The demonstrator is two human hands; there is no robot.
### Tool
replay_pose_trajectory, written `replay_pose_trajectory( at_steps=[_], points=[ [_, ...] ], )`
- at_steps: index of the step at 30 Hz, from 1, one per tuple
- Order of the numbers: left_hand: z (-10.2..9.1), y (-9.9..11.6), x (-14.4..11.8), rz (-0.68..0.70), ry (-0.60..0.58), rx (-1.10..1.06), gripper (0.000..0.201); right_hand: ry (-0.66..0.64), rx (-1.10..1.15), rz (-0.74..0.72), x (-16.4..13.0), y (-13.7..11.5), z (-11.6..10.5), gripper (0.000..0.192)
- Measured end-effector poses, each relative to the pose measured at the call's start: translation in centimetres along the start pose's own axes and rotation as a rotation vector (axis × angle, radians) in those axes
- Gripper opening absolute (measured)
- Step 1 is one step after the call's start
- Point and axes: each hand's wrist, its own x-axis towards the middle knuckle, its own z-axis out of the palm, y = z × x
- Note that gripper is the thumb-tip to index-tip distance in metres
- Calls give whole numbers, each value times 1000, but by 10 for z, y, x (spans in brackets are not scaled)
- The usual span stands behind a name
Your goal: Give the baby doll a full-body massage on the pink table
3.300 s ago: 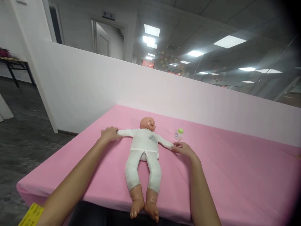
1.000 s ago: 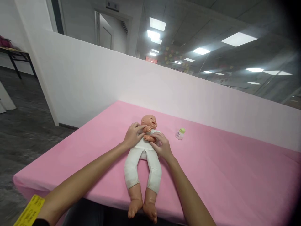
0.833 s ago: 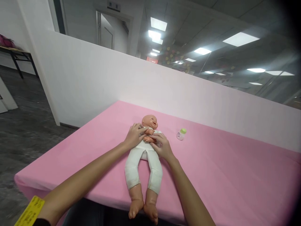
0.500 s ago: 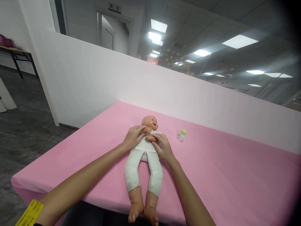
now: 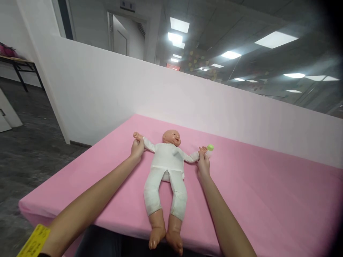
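A pink tabletop (image 5: 254, 200) is seen across the lower frame, with a doll (image 5: 167, 167) laid face up at centre, arms spread wide. Its wrists are gripped by closed fingers of the left hand (image 5: 137, 149) and right hand (image 5: 203, 165). A small bottle (image 5: 209, 150) lies just beside the right hand; the arm-spreading step appears in hand, and folding them back would call for gentle inward guidance.

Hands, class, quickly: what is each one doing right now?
Left hand: closed around the doll's wrist.
Right hand: closed on the doll's other wrist.
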Motion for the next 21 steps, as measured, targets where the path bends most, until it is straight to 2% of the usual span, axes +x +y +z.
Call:
replay_pose_trajectory(
  at_steps=[3, 6, 8, 10, 14, 18, 21],
  points=[
    [-4, -2, 2, -33, -40, -7, 24, 6, 37, 169, 3, 6, -4, 71],
    [-5, -5, 0, 12, -88, 20, 34, -19, 49, 123, -1, 1, -2, 76],
    [-4, -6, -2, 42, -105, 31, 37, -60, 11, 39, -7, -7, 2, 77],
    [-2, -6, -6, 134, -156, 86, 35, -134, -76, -61, -15, -17, 7, 73],
    [4, -3, -16, 461, -302, 265, 36, -345, -327, -323, -33, -35, 17, 56],
    [10, -5, -28, 697, -350, 477, 43, -577, -552, -636, -50, -45, 25, 43],
    [13, -10, -35, 867, -427, 593, 45, -637, -646, -725, -56, -46, 29, 45]
  ],
)
